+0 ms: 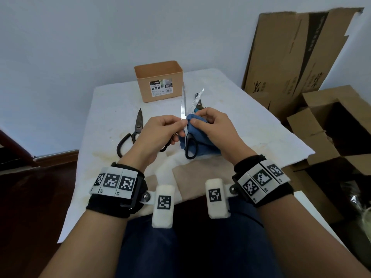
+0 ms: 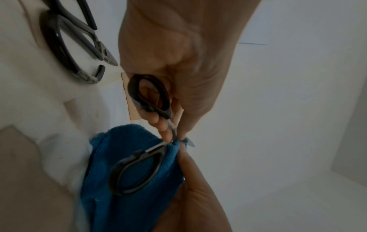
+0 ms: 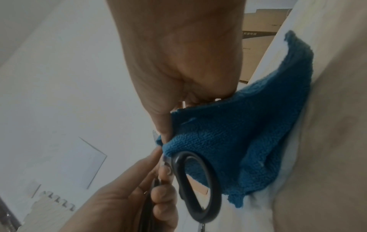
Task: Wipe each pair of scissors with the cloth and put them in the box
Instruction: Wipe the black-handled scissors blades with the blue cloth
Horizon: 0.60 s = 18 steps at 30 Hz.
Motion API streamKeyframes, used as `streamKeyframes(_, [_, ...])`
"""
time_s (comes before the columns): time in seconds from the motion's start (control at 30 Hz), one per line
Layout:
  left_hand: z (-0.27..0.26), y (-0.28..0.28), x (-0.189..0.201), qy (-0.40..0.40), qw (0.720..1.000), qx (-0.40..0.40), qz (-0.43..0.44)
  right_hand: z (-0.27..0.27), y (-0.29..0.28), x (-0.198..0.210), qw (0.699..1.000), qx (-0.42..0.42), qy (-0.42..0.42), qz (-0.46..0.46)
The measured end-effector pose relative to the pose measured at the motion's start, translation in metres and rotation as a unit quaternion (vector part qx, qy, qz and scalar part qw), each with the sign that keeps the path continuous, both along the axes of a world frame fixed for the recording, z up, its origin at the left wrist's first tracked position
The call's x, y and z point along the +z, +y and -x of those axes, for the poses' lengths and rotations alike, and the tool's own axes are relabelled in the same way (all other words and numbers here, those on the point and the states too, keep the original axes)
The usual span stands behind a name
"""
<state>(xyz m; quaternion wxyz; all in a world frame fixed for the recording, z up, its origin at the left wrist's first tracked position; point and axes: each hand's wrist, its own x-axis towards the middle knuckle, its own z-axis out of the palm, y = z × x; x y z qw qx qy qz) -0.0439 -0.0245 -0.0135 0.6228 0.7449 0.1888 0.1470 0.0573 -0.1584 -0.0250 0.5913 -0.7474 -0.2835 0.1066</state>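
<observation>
Black-handled scissors [image 1: 183,103] stand with silver blades spread, tips toward the tan box [image 1: 160,81]. My left hand [image 1: 174,125] grips one handle loop [image 2: 151,94] and pinches near the pivot. My right hand [image 1: 200,121] pinches the blue cloth [image 1: 202,145] around a blade just above the pivot; the rest of the cloth [image 3: 248,133] hangs to the table. The other handle loop [image 3: 198,188] hangs free in front of the cloth. A dark pair of scissors [image 1: 132,133] lies on the table to the left. A third pair [image 1: 199,105] lies partly hidden behind my right hand.
The table [image 1: 251,121] is covered in white, stained padding. Flattened cardboard [image 1: 297,51] leans on the wall at right, and open cardboard boxes [image 1: 333,133] stand beside the table's right edge. Dark floor [image 1: 30,197] lies to the left.
</observation>
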Motion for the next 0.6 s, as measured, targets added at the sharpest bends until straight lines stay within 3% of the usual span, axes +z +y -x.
streamKeyframes(0.43, [-0.0048,0.0000,-0.0032,-0.025,0.998,0.012,0.055,0.0003,-0.0041,0.0056,0.999,-0.025,0.038,-0.006])
streamKeyframes(0.6, [-0.0070,0.0024,-0.0027,-0.048,0.992,0.034,0.111,-0.0034,-0.0067,0.0103,0.993,-0.039,0.012,0.111])
